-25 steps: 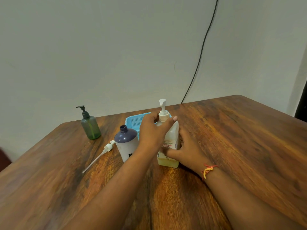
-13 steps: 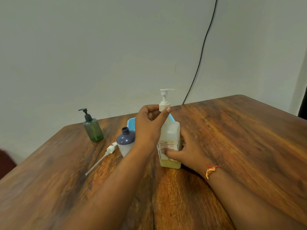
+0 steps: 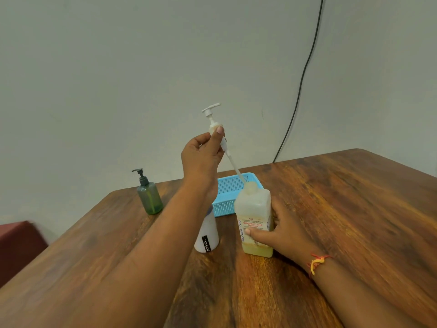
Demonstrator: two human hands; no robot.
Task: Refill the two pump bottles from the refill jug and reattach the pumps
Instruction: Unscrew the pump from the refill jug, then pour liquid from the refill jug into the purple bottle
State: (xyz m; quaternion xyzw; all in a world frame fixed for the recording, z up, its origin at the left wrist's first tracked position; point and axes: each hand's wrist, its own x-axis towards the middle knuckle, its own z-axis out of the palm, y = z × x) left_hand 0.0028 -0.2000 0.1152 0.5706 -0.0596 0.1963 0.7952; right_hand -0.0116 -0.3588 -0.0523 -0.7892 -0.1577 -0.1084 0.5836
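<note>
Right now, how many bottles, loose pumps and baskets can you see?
Bottles: 3 (green bottle, white bottle, yellow bottle)
Loose pumps: 1 (white pump, in the left hand)
Baskets: 1 (blue basket)
Total: 5

One counter [image 3: 343, 209] carries three containers: one green bottle [image 3: 150, 197], one white bottle [image 3: 207, 235], one jug [image 3: 254, 216]. Two pumps show: one white pump [image 3: 214, 119], one dark pump [image 3: 141, 175]. One basket [image 3: 230, 185], one cable [image 3: 300, 86], one wrist thread [image 3: 316, 261]. Two hands: left hand [image 3: 203, 157], right hand [image 3: 283, 233].

Plain room: wooden table [image 3: 331, 209], bare wall [image 3: 118, 67], dangling cable [image 3: 303, 74].
</note>
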